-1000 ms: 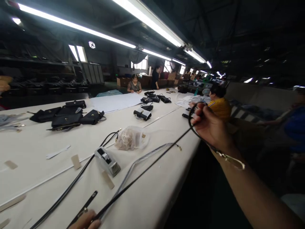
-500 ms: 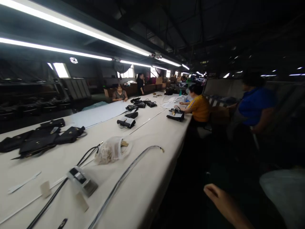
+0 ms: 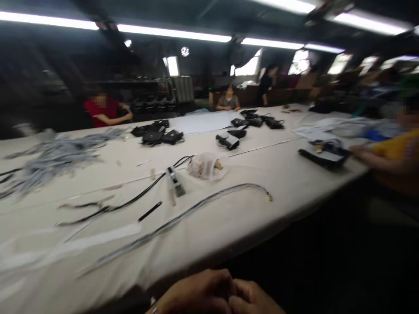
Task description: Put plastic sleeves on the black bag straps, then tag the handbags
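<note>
At the lower edge of the view my left hand (image 3: 198,291) and my right hand (image 3: 252,298) meet in front of the table's near edge. Both have curled fingers, and their fingertips touch or nearly touch. Whatever lies between them, if anything, is hidden and blurred. Closest on the tabletop is a long grey strap (image 3: 196,205) with a gold clasp at its right end. Beyond it are a black strip (image 3: 149,211), a grey-and-black tape dispenser (image 3: 176,181) and a clear bag of beige pieces (image 3: 204,166).
Black handbags (image 3: 160,133) lie in groups across the cloth-covered table (image 3: 229,231). A heap of grey strips (image 3: 65,152) is at the left. People sit at the far side, and a person in yellow (image 3: 397,152) is at the right beside a black-and-white handbag (image 3: 324,153).
My view has swung left, bringing the grey strips and a person in red into sight. My hands now show together at the bottom; before, only one hand showed, at lower right.
</note>
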### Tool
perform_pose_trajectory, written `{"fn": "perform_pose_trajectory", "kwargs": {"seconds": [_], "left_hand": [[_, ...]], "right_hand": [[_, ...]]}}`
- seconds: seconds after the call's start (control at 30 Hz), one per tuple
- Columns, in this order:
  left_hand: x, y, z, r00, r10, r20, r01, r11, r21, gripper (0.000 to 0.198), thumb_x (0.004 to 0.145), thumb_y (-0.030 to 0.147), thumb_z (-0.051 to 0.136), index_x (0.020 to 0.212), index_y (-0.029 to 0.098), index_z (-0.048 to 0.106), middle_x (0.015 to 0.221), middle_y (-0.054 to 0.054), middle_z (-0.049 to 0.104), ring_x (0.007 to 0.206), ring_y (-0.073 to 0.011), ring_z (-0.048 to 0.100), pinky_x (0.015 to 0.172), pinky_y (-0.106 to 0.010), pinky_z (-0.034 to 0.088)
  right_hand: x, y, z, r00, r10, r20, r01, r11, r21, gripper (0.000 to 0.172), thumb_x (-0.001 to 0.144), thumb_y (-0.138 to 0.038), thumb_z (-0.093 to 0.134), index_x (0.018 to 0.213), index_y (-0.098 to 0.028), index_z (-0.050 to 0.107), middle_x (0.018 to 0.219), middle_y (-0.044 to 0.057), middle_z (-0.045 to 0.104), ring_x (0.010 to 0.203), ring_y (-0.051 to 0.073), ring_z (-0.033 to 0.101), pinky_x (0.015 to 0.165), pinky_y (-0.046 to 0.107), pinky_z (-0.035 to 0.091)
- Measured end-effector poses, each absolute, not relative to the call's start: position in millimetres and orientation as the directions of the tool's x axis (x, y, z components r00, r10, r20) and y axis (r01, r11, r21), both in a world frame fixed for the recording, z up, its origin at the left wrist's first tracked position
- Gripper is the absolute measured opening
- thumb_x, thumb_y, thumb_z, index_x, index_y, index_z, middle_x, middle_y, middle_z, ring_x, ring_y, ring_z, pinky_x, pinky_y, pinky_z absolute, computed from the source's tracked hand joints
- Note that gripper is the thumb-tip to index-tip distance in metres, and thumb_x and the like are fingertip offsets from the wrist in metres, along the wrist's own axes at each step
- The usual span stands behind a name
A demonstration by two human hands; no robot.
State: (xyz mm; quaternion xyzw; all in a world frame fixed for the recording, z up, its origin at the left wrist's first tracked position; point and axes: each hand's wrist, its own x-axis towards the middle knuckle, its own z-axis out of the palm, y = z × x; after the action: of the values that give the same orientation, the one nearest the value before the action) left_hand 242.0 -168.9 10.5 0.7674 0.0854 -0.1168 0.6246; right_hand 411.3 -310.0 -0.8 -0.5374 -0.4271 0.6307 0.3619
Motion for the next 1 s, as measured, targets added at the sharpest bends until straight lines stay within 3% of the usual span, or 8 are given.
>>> {"fn": "perform_pose_trajectory", "kwargs": {"seconds": [0.1, 0.27, 0.5, 0.63, 0.73, 0.8, 0.9, 1.0], "left_hand": [[232, -166, -2, 0.963, 0.039, -0.267, 0.268, -0.239, 0.933, 0.042, 0.079, 0.049, 0.072, 0.112, 0.023, 0.065, 0.095, 0.001, 0.067, 0.086, -0.0205, 0.063, 0.070, -0.026, 0.046], [217, -146, -6, 0.935, 0.188, -0.302, 0.354, -0.403, 0.844, 0.040, 0.084, 0.052, 0.067, 0.113, 0.025, 0.064, 0.094, -0.001, 0.069, 0.082, -0.0206, 0.065, 0.063, -0.026, 0.042], [169, -122, -20, 0.929, 0.315, -0.196, 0.330, -0.460, 0.825, 0.032, 0.090, 0.040, 0.060, 0.119, 0.026, 0.058, 0.097, -0.003, 0.068, 0.084, -0.0222, 0.065, 0.066, -0.028, 0.043], [141, -102, -18, 0.921, 0.338, -0.193, 0.318, -0.365, 0.875, 0.041, 0.087, 0.047, 0.065, 0.120, 0.025, 0.054, 0.090, -0.001, 0.065, 0.082, -0.0211, 0.063, 0.067, -0.027, 0.044], [118, -80, -15, 0.918, 0.356, -0.175, 0.286, -0.287, 0.914, 0.051, 0.081, 0.055, 0.071, 0.119, 0.025, 0.054, 0.087, 0.000, 0.065, 0.078, -0.0187, 0.063, 0.065, -0.025, 0.046], [96, -58, -19, 0.885, 0.454, -0.107, 0.254, -0.275, 0.927, 0.051, 0.080, 0.056, 0.073, 0.117, 0.025, 0.055, 0.096, 0.000, 0.067, 0.083, -0.0170, 0.064, 0.068, -0.023, 0.048], [55, -14, -44, 0.689, 0.722, -0.062, 0.439, -0.347, 0.829, 0.030, 0.089, 0.042, 0.067, 0.111, 0.024, 0.058, 0.109, 0.000, 0.066, 0.096, -0.0142, 0.063, 0.083, -0.021, 0.048], [17, 31, -82, 0.466, 0.876, -0.126, 0.713, -0.288, 0.639, 0.014, 0.093, 0.024, 0.060, 0.106, 0.020, 0.062, 0.108, -0.006, 0.064, 0.103, -0.0203, 0.059, 0.093, -0.031, 0.046]], "right_hand": [[414, -296, -9, -0.270, 0.888, -0.371, 0.041, -0.374, -0.926, 0.055, 0.089, -0.059, 0.056, 0.122, -0.017, 0.067, 0.110, 0.009, 0.070, 0.107, 0.032, 0.063, 0.092, 0.037, 0.049], [412, -263, -23, -0.309, 0.791, -0.528, 0.338, -0.428, -0.838, 0.060, 0.089, -0.062, 0.054, 0.130, -0.020, 0.064, 0.125, 0.010, 0.067, 0.119, 0.034, 0.057, 0.105, 0.040, 0.042], [379, -215, -27, -0.250, 0.780, -0.573, 0.615, -0.330, -0.717, 0.057, 0.087, -0.066, 0.049, 0.111, -0.021, 0.075, 0.112, 0.008, 0.073, 0.109, 0.033, 0.062, 0.094, 0.033, 0.048], [355, -183, -23, -0.338, 0.716, -0.611, 0.523, -0.397, -0.754, 0.057, 0.084, -0.067, 0.056, 0.111, -0.020, 0.072, 0.112, 0.008, 0.071, 0.112, 0.032, 0.061, 0.097, 0.033, 0.047], [335, -161, -23, -0.395, 0.667, -0.632, 0.418, -0.482, -0.770, 0.053, 0.084, -0.068, 0.057, 0.097, -0.018, 0.070, 0.091, 0.007, 0.071, 0.082, 0.022, 0.064, 0.076, 0.029, 0.050], [320, -151, -24, -0.367, 0.668, -0.648, 0.347, -0.548, -0.761, 0.053, 0.083, -0.069, 0.058, 0.083, -0.017, 0.066, 0.075, 0.004, 0.067, 0.062, 0.015, 0.057, 0.061, 0.026, 0.044], [296, -145, -23, -0.256, 0.662, -0.704, 0.160, -0.690, -0.706, 0.052, 0.075, -0.067, 0.069, 0.079, -0.015, 0.065, 0.070, 0.004, 0.066, 0.056, 0.011, 0.054, 0.056, 0.024, 0.039], [277, -150, -17, -0.146, 0.651, -0.745, -0.100, -0.759, -0.644, 0.051, 0.069, -0.061, 0.077, 0.094, -0.017, 0.068, 0.076, 0.003, 0.066, 0.050, 0.009, 0.050, 0.048, 0.022, 0.033]]}}
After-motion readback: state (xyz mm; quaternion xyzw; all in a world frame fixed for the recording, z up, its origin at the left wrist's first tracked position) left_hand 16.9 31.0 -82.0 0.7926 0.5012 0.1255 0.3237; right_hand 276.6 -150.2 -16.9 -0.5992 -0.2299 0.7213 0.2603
